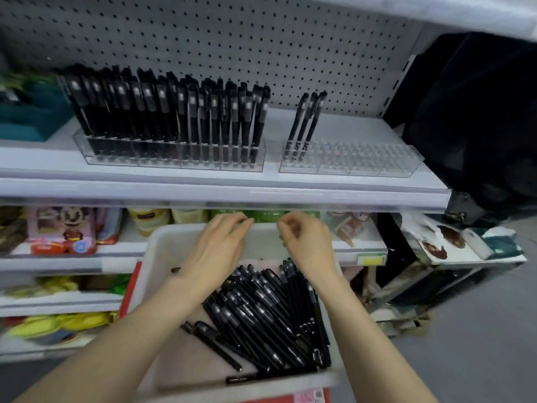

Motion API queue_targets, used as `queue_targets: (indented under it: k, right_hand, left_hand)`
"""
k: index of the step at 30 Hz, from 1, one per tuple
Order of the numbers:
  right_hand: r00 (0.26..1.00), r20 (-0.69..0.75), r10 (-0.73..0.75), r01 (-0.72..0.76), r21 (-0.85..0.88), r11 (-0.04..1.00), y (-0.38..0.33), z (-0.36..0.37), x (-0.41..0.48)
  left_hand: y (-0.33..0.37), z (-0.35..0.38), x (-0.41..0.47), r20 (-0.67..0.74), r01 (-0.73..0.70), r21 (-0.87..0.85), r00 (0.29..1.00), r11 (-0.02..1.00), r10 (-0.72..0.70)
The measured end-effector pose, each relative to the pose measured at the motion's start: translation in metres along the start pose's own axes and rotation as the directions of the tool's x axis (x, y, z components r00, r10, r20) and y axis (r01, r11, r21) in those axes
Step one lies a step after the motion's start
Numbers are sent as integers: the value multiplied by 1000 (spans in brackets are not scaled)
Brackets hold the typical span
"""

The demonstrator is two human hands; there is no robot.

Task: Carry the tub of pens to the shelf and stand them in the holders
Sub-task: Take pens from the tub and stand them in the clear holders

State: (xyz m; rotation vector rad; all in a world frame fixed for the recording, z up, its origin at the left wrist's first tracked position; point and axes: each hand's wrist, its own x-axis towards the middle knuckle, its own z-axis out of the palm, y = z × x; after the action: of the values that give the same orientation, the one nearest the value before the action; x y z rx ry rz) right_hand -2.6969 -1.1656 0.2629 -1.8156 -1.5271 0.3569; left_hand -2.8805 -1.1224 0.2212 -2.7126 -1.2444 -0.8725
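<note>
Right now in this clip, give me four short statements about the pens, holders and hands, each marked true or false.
1. The left clear plastic holder is packed with black pens. True.
2. The right clear plastic holder is full. False: three pens stand at its left end.
3. The white plastic tub is empty. False: loose black pens lie in it.
4. Neither the left hand nor the right hand holds a pen. True.
</note>
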Motion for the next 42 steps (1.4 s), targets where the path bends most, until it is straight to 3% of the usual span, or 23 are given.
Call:
queue_targets:
  k: [3,9,12,16,25,29,32,36,42]
  right_hand:
    - [951,269,156,-115,-159,980,10,20,-19]
    - [809,519,278,-125,-309,943,19,28,-35]
    - [742,596,307,-113,-340,933,18,22,-34]
    - [733,603,315,-97,-365,926,14,19,-31]
    - [825,469,316,-188,-300,935,18,12,-23]
    - [900,394,188,-192,-30,981,12,-19,-6]
    - [945,320,66,-167,300,939,-3,-56,14]
    - [988,154,-32,-42,454,890,-13,-99,53]
    - [972,-210,-105,187,425,886,-28,-145,113]
  left_hand:
    - [-6,10,-7,9,17,-17,1000,1000,-17]
    - [-3,18,-9,-43,58,-66,997,996,-61]
    - [-3,17,-10,-45,63,-70,997,996,-66]
    - [-3,16,-9,-39,65,-60,997,996,-67]
    - [2,10,-10,-13,59,-74,998,996,-60]
    - [15,-3,-5,-9,23,-127,1000,992,-24]
    - [27,-17,13,-38,-42,-132,999,990,37]
    - [36,-34,54,-74,-70,-81,995,994,64]
    - [38,-39,116,-68,-80,127,994,989,89]
